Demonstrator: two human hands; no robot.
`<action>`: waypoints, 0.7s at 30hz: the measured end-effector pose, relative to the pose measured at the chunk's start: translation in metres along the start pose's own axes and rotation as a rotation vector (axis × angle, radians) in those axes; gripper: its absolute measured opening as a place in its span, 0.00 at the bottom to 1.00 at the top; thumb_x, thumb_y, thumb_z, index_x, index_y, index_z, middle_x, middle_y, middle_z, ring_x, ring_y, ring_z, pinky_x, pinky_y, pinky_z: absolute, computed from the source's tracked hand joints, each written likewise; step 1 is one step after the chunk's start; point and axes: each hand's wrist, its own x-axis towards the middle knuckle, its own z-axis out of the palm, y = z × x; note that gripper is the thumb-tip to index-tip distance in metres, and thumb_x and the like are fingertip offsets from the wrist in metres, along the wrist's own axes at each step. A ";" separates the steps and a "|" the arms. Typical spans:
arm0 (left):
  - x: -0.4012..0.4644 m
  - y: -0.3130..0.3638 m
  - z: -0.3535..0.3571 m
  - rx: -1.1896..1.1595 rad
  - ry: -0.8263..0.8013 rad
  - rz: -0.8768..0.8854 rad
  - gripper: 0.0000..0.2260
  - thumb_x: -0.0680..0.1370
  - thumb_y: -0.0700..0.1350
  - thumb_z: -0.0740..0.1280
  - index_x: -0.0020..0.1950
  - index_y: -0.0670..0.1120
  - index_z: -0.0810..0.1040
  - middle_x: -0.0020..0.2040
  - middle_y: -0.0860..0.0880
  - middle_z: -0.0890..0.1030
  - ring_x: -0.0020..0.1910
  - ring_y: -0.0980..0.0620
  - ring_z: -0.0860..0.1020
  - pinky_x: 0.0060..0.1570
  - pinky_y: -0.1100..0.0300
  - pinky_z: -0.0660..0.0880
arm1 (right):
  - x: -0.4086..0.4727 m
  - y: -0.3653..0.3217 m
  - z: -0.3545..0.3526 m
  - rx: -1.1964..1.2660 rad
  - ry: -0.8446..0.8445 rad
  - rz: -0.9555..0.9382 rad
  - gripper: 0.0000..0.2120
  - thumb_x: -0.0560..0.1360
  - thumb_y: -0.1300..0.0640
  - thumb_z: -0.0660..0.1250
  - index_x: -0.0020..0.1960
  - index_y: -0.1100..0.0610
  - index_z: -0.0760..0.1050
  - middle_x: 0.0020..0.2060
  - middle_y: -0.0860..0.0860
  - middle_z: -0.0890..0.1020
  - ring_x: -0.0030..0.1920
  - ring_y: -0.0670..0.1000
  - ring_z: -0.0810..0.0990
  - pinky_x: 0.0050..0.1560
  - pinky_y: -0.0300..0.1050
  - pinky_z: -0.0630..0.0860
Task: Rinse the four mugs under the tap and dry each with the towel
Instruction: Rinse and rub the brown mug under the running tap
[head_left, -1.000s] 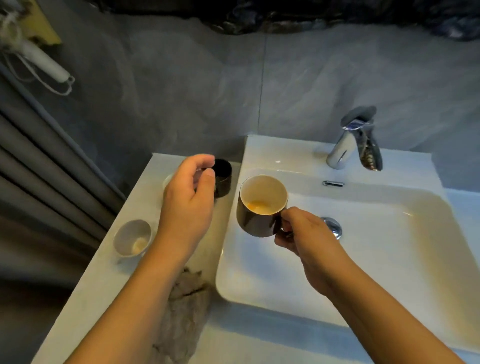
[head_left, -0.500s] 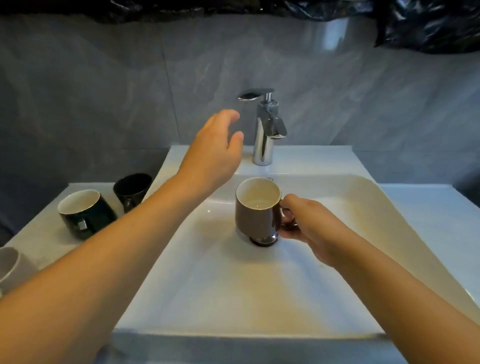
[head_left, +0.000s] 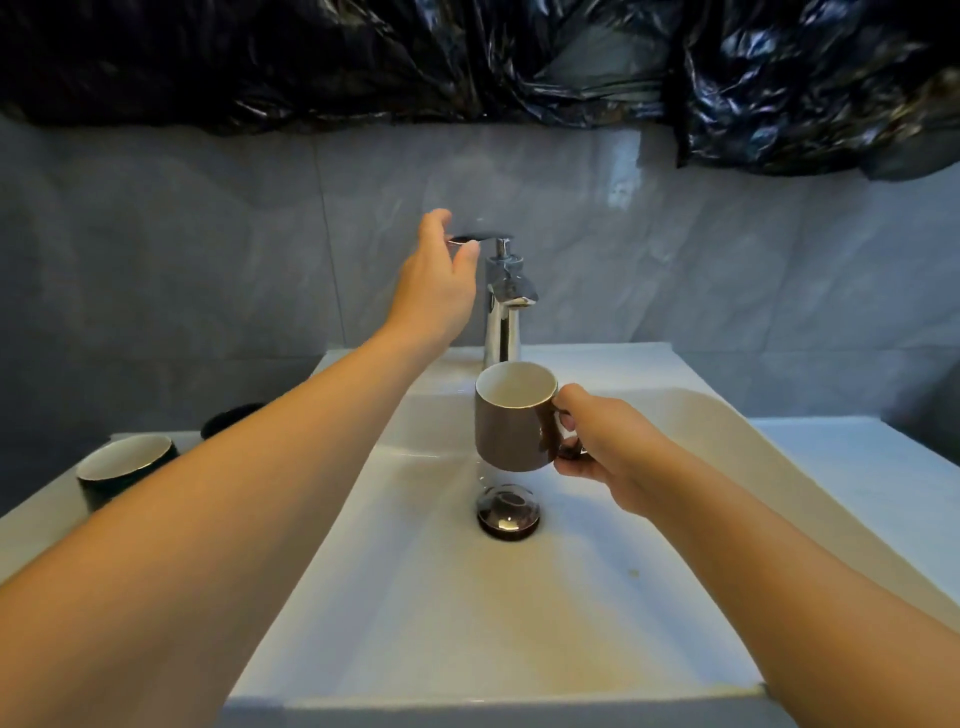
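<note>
Right hand (head_left: 605, 441) grips the brown mug (head_left: 511, 418) by its handle, upright, below the tap (head_left: 504, 306) spout and above the drain (head_left: 508, 510). Left hand (head_left: 439, 280) is at the tap lever (head_left: 475, 238), fingers over it, thumb under. Two dark mugs (head_left: 124, 467) sit on the surface (head_left: 31, 525), left of the left forearm.
</note>
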 end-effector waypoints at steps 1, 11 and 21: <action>0.001 -0.002 0.001 0.018 -0.011 0.049 0.16 0.85 0.48 0.58 0.72 0.46 0.67 0.59 0.51 0.74 0.57 0.52 0.73 0.54 0.59 0.67 | 0.001 -0.001 0.000 0.011 0.004 -0.009 0.13 0.81 0.51 0.58 0.41 0.56 0.71 0.39 0.53 0.76 0.41 0.51 0.76 0.56 0.49 0.79; 0.018 -0.014 -0.001 0.185 -0.034 0.241 0.14 0.85 0.44 0.55 0.67 0.42 0.73 0.59 0.44 0.77 0.54 0.49 0.72 0.48 0.62 0.63 | 0.003 -0.005 0.000 0.060 0.015 -0.079 0.13 0.81 0.54 0.58 0.38 0.56 0.69 0.37 0.54 0.74 0.42 0.52 0.74 0.48 0.47 0.77; 0.022 -0.009 -0.001 0.203 -0.038 0.244 0.13 0.86 0.44 0.54 0.66 0.43 0.74 0.57 0.44 0.77 0.52 0.48 0.72 0.49 0.58 0.66 | 0.002 -0.005 0.000 0.073 0.016 -0.079 0.12 0.82 0.54 0.57 0.42 0.55 0.72 0.38 0.52 0.77 0.44 0.52 0.77 0.53 0.50 0.78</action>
